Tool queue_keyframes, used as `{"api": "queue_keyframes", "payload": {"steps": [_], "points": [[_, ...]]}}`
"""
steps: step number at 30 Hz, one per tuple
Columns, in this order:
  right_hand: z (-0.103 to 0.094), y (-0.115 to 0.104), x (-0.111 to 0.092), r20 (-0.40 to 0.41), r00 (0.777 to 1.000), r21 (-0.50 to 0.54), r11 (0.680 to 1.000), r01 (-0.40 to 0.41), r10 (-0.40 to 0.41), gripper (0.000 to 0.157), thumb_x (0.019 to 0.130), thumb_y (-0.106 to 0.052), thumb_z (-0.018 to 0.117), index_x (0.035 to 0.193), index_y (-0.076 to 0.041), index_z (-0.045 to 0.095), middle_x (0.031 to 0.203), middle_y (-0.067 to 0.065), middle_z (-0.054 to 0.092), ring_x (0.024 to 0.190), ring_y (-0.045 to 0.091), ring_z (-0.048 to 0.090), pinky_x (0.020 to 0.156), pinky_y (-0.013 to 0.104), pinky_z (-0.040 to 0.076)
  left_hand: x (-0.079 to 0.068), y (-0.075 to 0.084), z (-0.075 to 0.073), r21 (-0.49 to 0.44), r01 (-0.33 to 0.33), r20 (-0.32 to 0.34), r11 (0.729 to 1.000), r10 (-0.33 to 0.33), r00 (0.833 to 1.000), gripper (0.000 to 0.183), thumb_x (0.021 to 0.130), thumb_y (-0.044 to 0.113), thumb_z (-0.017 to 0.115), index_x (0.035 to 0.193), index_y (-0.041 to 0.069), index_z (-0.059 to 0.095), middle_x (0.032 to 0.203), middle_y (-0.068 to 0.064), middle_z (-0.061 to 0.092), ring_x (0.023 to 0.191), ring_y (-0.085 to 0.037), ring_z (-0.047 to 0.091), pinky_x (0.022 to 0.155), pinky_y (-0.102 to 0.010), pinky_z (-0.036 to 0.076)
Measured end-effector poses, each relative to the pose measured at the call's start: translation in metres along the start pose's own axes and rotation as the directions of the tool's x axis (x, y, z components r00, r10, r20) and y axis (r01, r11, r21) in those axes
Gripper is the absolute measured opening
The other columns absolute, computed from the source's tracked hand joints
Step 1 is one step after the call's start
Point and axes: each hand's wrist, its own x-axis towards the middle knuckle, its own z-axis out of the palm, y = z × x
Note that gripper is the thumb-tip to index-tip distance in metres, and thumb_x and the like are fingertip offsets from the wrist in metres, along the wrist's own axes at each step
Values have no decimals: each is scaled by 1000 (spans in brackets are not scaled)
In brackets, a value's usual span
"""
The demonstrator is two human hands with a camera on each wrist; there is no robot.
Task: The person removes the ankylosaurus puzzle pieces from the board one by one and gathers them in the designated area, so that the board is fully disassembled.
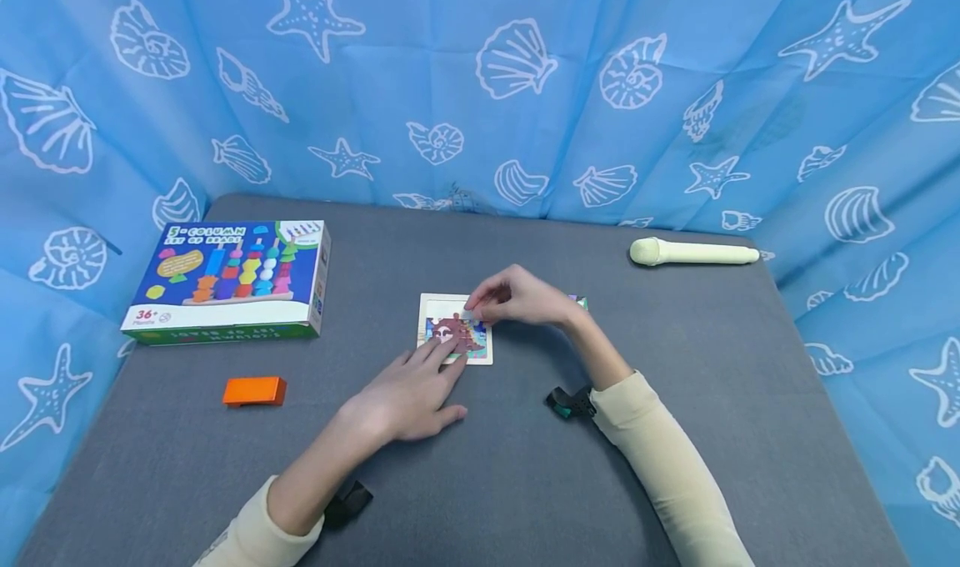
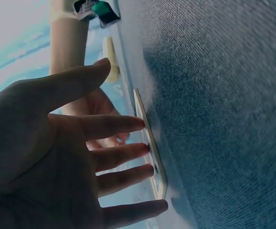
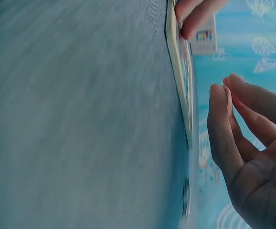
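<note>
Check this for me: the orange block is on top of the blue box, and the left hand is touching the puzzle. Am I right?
Almost! The orange block isn't on the blue box; the head view shows it lying on the grey table. The left hand is touching the puzzle.

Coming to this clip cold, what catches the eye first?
Probably the bright blue curtain with white seashells across the background. Next, the picture puzzle mid-table, the left hand touching it and the right hand over it. A colourful toy box also stands out, left on the grey table.
</note>
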Motion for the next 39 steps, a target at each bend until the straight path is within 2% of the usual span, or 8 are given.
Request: {"api": "queue_keyframes", "payload": {"steps": [4, 10, 17, 22, 28, 34, 39], "points": [[9, -7, 15, 16, 999, -18, 999, 29, -29, 18, 103, -9, 73, 117, -2, 80, 104, 13, 81, 83, 13, 70, 75, 23, 56, -2, 1, 1, 1, 15, 13, 1000, -15, 1000, 75, 110, 51, 60, 170, 13, 38, 184, -10, 18, 172, -35, 13, 134, -66, 27], [20, -14, 33, 57, 997, -41, 998, 49, -46, 18, 104, -8, 71, 116, 0, 80, 97, 12, 81, 78, 11, 70, 74, 25, 59, -3, 3, 1, 7, 34, 7, 999, -34, 999, 74, 110, 51, 60, 170, 14, 38, 184, -10, 19, 172, -35, 14, 133, -68, 29], [29, -22, 46, 67, 998, -141, 990, 29, -20, 15, 102, -6, 72, 113, 0, 81, 92, 10, 80, 76, 6, 66, 73, 19, 56, -4, 4, 1, 16, 33, -5, 999, -33, 999, 73, 110, 50, 61, 169, 13, 39, 184, -10, 20, 172, -35, 15, 132, -67, 31], [34, -31, 48, 66, 998, -189, 982, -8, 21, 14, 101, -6, 73, 111, 0, 81, 88, 8, 77, 73, 6, 62, 68, 18, 52, -4, 5, 1, 16, 37, -10, 999, -37, 999, 72, 110, 49, 61, 169, 13, 40, 183, -10, 21, 172, -36, 16, 131, -67, 33], [37, -34, 48, 50, 998, -203, 979, -32, 43, 12, 99, -8, 76, 108, -2, 80, 88, 3, 70, 75, 6, 58, 69, 18, 49, -3, 5, 2, 22, 44, -6, 999, -44, 999, 73, 110, 51, 60, 169, 13, 40, 183, -9, 22, 172, -35, 16, 130, -65, 35], [39, -32, 46, 29, 999, -197, 980, -28, 34, 9, 99, -8, 76, 108, -5, 79, 90, 4, 75, 75, 7, 63, 69, 20, 53, -2, 4, 2, 11, 41, -7, 999, -41, 999, 72, 110, 51, 60, 169, 14, 41, 183, -9, 23, 172, -34, 16, 130, -64, 36], [38, -31, 40, 25, 1000, -176, 984, 21, -17, 12, 102, -6, 73, 111, -4, 80, 93, 7, 77, 82, 10, 69, 79, 23, 59, -2, 3, 2, 11, 36, -2, 999, -36, 999, 72, 110, 51, 60, 169, 14, 41, 183, -9, 23, 172, -34, 15, 130, -64, 36]]}}
